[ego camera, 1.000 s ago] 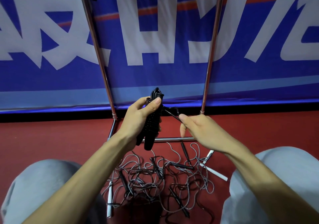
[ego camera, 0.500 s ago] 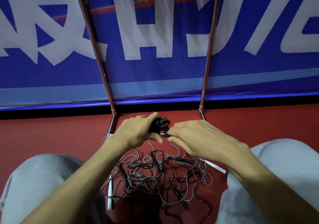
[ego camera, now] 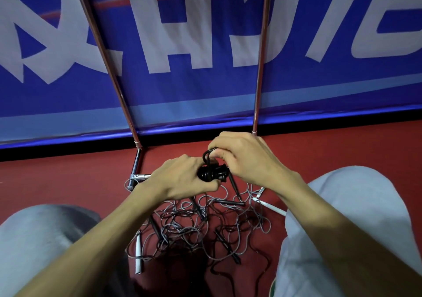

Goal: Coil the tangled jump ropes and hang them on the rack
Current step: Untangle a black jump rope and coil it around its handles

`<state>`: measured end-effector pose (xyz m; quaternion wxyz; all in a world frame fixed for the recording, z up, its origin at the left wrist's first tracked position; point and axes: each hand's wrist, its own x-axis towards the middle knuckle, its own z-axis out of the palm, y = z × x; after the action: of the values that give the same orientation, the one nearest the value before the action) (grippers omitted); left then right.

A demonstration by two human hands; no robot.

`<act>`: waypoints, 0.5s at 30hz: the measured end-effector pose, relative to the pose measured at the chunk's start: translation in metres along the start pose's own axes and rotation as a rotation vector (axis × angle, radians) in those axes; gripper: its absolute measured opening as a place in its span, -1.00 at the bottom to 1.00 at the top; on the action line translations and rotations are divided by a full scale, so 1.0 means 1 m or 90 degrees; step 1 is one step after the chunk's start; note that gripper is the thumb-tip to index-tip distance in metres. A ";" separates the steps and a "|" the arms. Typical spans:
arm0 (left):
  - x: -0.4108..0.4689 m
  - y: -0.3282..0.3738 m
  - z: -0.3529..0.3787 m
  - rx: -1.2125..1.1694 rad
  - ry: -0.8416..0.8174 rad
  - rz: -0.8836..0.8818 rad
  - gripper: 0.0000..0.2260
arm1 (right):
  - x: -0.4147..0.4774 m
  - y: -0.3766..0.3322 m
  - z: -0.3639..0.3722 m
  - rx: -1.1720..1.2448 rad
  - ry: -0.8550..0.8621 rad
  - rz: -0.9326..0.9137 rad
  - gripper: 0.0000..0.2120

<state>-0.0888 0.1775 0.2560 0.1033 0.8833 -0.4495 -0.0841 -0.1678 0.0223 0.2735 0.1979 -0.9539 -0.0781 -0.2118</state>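
**Black jump rope bundle (ego camera: 213,173), wound and gripped**

Wound tight around its paired handles, the bundle sits between both hands above the red floor (ego camera: 57,177). The left hand (ego camera: 180,179) has its fingers curled around the bundle from the left. The right hand (ego camera: 247,159) pinches a small loop of the black cord at the bundle's top, fingers bent close together. Below them a tangled heap of thin grey and black jump ropes (ego camera: 201,226) lies on the floor (a white handle (ego camera: 138,260) sticks out at its left side), between the person's grey-trousered knees (ego camera: 342,205). The chrome tube rack (ego camera: 107,63) stands at the floor's far edge, against a blue banner with white characters (ego camera: 205,91).
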 end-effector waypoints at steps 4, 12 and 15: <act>0.000 -0.007 -0.001 -0.070 0.026 -0.007 -0.80 | 0.001 0.004 -0.005 0.041 -0.001 0.062 -0.87; -0.002 -0.005 -0.012 -0.328 0.073 0.054 -0.79 | 0.005 0.028 -0.007 0.080 0.024 0.134 -0.86; -0.006 -0.002 -0.011 -0.403 0.011 0.070 -0.86 | 0.007 0.030 -0.001 0.099 0.012 0.146 -0.85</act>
<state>-0.0886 0.1847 0.2669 0.3816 0.7821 -0.4473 -0.2065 -0.1552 -0.0054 0.2670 0.2946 -0.9364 0.0171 -0.1901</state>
